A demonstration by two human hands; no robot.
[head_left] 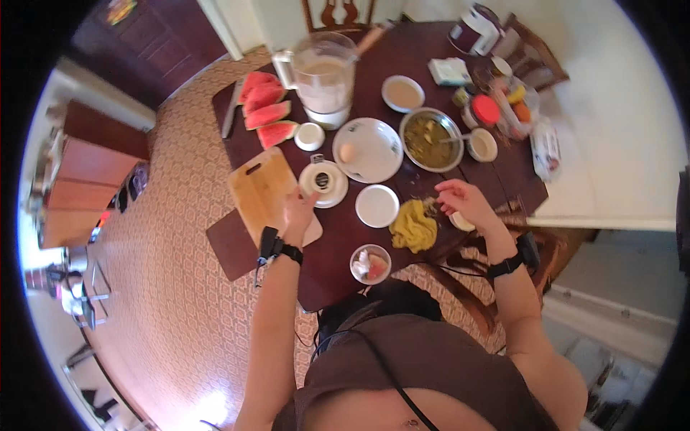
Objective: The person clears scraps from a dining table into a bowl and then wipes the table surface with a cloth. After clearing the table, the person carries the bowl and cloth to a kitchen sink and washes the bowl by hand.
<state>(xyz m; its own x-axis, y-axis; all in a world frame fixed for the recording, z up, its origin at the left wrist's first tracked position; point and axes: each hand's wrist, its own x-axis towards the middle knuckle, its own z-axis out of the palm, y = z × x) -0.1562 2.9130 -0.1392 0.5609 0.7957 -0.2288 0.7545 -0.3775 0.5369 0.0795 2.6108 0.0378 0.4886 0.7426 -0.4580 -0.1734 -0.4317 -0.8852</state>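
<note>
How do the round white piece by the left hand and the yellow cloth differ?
The white piece is round and dark-centred; the yellow cloth is crumpled and irregular. The left hand is at the white piece's edge; the right hand is nearer the yellow cloth. Both lie on the table.

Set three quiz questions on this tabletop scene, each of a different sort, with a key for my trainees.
1. Which hand is nearer the yellow cloth?
2. True or false: the egg lies on the wooden cutting board.
3. Fill in: sliced into wedges, ____ lies left of the blender jar.

Key: 1. The right hand. 2. False; it lies on the white plate. 3. Watermelon.
</note>
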